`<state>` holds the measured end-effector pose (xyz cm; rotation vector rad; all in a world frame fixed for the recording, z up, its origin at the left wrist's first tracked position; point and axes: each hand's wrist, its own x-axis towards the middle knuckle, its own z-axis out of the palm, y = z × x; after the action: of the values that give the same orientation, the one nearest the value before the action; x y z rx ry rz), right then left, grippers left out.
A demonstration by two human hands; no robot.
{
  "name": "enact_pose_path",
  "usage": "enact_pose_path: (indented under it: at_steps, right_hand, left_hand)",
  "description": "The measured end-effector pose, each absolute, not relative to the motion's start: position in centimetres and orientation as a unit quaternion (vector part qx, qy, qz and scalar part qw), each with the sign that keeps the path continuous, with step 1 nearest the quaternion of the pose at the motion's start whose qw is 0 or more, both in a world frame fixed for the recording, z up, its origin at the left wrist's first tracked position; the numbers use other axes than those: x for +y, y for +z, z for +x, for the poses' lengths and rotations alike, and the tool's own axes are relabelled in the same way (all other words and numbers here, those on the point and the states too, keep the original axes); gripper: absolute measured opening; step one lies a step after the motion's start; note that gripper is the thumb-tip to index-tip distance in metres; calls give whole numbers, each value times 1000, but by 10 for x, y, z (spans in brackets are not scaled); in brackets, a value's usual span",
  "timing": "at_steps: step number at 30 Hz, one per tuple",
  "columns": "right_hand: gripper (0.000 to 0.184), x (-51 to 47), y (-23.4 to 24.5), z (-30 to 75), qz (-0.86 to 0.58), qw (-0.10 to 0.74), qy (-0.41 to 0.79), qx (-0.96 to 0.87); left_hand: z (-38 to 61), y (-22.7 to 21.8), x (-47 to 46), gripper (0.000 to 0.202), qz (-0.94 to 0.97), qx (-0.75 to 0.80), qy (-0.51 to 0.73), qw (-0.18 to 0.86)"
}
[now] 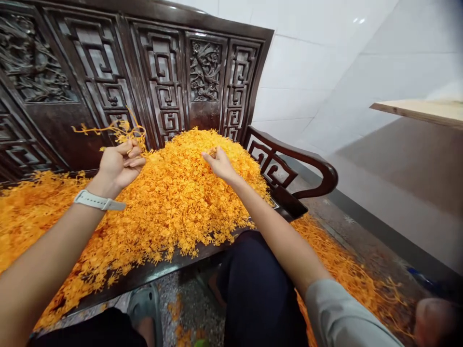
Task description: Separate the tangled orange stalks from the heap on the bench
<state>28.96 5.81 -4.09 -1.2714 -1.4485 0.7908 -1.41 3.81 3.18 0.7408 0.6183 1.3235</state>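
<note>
My left hand [123, 164], with a pale watch band at the wrist, is closed in a pinch on a stringy orange plastic sprue [125, 129]. The sprue's thin branches stick out above and to the left of the fingers. Over the upper part of a large heap of small orange plastic flower-like pieces [184, 202], my right hand [219, 164] has its fingers bent together. Its fingertips are partly hidden, so what they hold, if anything, cannot be made out. The heap lies on the seat of a dark carved wooden bench [159, 272].
The bench's carved back [204, 72] rises behind the heap, and its curved armrest [311, 168] stands to the right. More orange stringy plastic [343, 265] lies on the floor beyond. A wooden board edge [415, 113] juts in at right. A grey clog [144, 308] is below.
</note>
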Motion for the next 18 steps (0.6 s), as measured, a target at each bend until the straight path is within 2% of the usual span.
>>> enact_pose_path:
  at_steps: [2, 3, 4, 7, 10, 16, 18]
  right_hand:
    - [58, 57, -45, 282, -590, 446, 216, -637]
    - [70, 56, -43, 278, -607, 436, 167, -643]
    - [72, 53, -39, 274, -609, 438, 133, -647]
    - [43, 40, -19, 259, -550, 496, 96, -665]
    - [50, 18, -1, 239, -439, 551, 172, -688]
    - [50, 3, 5, 210, -370, 528, 367, -671]
    - [58, 9, 4, 211, -369, 540, 389, -649]
  left_hand:
    - [-11, 35, 36, 30, 308, 261, 602, 689]
    - [-7, 37, 34, 31, 301, 258, 608, 688]
    - [-2, 39, 32, 32, 300, 257, 612, 685]
    - [15, 42, 24, 34, 330, 249, 615, 672]
    - [33, 39, 18, 31, 381, 237, 605, 657]
    - [55, 41, 13, 27, 412, 182, 599, 662]
    - [54, 49, 13, 30, 386, 172, 604, 676]
